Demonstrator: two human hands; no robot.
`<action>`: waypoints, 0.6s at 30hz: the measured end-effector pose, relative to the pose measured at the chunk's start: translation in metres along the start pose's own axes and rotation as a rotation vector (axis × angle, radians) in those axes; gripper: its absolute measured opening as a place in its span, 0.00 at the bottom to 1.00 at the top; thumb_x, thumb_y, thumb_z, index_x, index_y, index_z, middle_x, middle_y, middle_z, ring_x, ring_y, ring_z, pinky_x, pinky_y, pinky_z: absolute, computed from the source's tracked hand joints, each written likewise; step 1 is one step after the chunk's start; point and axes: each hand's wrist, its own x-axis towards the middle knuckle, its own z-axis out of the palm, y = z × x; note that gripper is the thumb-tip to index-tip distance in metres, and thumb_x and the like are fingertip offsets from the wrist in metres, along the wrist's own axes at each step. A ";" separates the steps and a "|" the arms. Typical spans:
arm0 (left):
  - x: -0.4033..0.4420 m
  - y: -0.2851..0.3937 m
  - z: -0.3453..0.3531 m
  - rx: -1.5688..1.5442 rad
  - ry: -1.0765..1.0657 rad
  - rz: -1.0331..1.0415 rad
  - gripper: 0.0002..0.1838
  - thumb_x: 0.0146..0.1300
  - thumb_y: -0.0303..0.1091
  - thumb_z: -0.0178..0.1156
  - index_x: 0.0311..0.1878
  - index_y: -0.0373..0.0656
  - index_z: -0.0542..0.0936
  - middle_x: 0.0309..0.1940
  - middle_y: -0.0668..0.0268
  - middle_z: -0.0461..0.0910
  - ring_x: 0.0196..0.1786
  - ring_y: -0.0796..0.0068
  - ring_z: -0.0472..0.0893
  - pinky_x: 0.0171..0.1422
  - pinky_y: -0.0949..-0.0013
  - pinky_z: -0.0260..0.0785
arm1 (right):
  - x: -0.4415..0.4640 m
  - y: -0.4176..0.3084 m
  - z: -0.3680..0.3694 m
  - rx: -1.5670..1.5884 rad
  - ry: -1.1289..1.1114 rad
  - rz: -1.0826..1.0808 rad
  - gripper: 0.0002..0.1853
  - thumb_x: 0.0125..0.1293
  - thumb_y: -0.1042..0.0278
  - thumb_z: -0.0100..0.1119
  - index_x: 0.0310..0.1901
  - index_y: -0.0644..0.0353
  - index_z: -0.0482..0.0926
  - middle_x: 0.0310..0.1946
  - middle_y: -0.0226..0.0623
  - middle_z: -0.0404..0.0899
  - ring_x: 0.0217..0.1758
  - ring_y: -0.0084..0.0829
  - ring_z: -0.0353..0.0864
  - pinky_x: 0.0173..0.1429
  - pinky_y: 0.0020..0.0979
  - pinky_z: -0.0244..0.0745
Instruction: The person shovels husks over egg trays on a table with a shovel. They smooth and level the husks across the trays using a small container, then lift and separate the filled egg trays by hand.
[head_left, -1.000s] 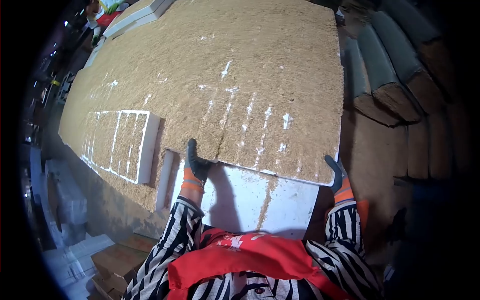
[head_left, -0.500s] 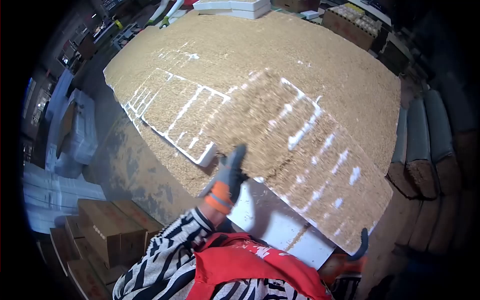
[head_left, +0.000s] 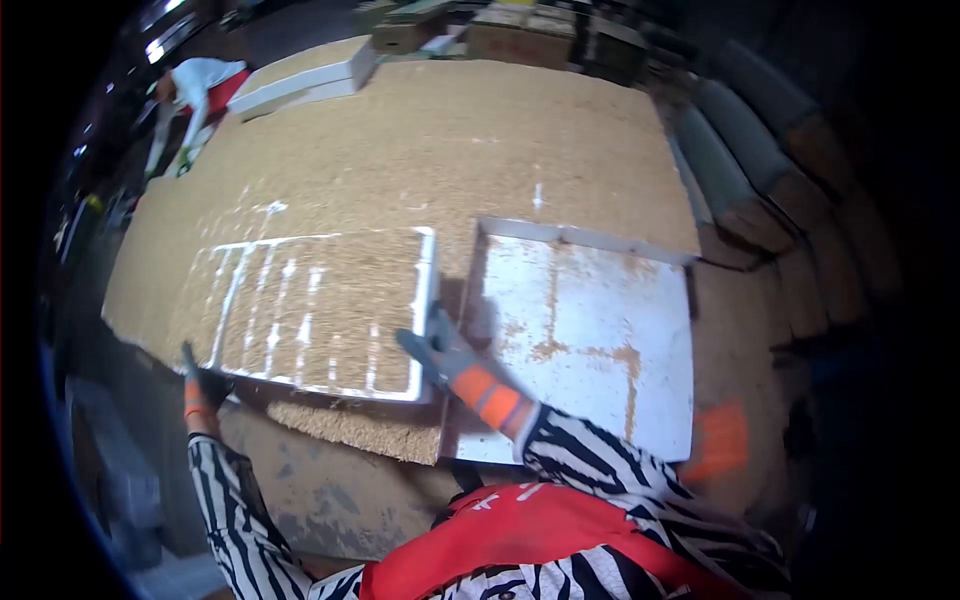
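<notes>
A white-edged tray (head_left: 428,300) filled with brown granular material lies at the left of the work surface. My left hand (head_left: 207,386), in a dark glove with an orange cuff, holds its front left corner. Around its right edge is my right hand (head_left: 432,350), thumb and fingers against the white rim. White divider lines show through the tray's fill. Right of it is a bare white recessed panel (head_left: 590,330) with thin brown lines of crumbs on it.
A wide layer of brown granular material (head_left: 400,140) spreads behind. Stacked white trays (head_left: 305,78) sit at the back left, near a person (head_left: 203,90) bending over the edge. Grey-topped bundles (head_left: 735,165) stand at the right, boxes (head_left: 520,40) at the back.
The filled tray has moved left with both my hands, from over the white panel onto the left part. More of the white panel now shows. The camera view has also turned.
</notes>
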 end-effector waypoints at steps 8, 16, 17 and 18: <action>-0.014 0.036 0.037 1.009 0.967 0.807 0.30 0.65 0.48 0.49 0.62 0.35 0.69 0.56 0.54 0.74 0.58 0.63 0.74 0.65 0.61 0.64 | 0.018 -0.006 -0.093 -0.352 -0.286 -0.230 0.23 0.71 0.52 0.48 0.62 0.56 0.70 0.55 0.45 0.76 0.56 0.35 0.77 0.60 0.33 0.70; -0.112 -0.230 0.431 0.459 -0.516 0.445 0.28 0.69 0.47 0.49 0.65 0.37 0.67 0.52 0.57 0.77 0.54 0.67 0.77 0.60 0.65 0.69 | 0.081 0.180 -0.480 1.027 0.548 -0.183 0.24 0.69 0.63 0.50 0.63 0.65 0.66 0.58 0.41 0.69 0.60 0.30 0.68 0.62 0.27 0.66; -0.088 -0.263 0.462 0.327 -0.466 0.192 0.30 0.67 0.48 0.53 0.65 0.37 0.66 0.46 0.58 0.78 0.50 0.69 0.78 0.57 0.66 0.71 | 0.092 0.175 -0.514 1.218 0.675 -0.121 0.26 0.71 0.57 0.47 0.65 0.64 0.62 0.63 0.42 0.63 0.65 0.34 0.62 0.67 0.30 0.60; -0.059 -0.288 0.492 0.191 -0.410 -0.054 0.32 0.65 0.48 0.57 0.65 0.37 0.65 0.40 0.58 0.79 0.45 0.71 0.79 0.54 0.66 0.72 | 0.103 0.170 -0.548 1.402 0.823 -0.078 0.30 0.72 0.52 0.43 0.68 0.63 0.58 0.69 0.43 0.56 0.70 0.38 0.56 0.72 0.33 0.55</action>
